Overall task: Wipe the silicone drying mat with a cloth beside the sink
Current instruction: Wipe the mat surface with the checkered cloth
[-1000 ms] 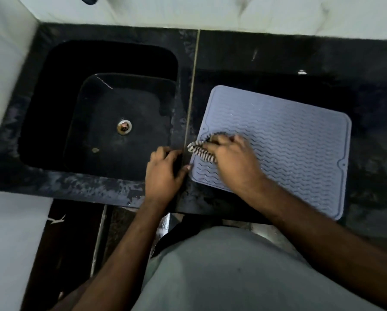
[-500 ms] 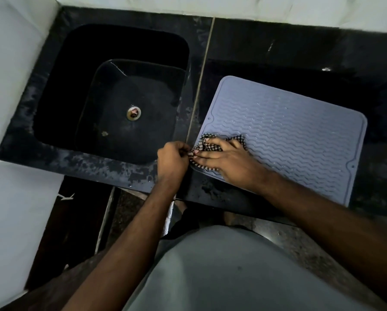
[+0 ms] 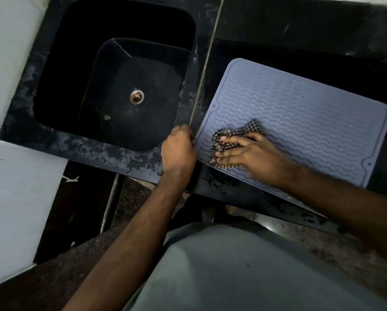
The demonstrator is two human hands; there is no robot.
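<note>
A pale blue-grey silicone drying mat (image 3: 304,113) with wavy ridges lies on the black counter, right of the sink. A black-and-white checked cloth (image 3: 235,134) is bunched on the mat's near-left part. My right hand (image 3: 250,156) presses flat on the cloth with straight fingers. My left hand (image 3: 179,151) is curled at the mat's near-left corner and pinches its edge.
A black sink (image 3: 111,63) with a metal drain (image 3: 136,97) sits to the left. The wet black counter (image 3: 300,30) runs behind and around the mat. A white wall (image 3: 13,41) stands at the far left. My grey-clothed body fills the bottom.
My right hand slid the cloth to the right, further onto the mat. My left hand curled onto the mat's corner edge. The camera moved closer and tilted.
</note>
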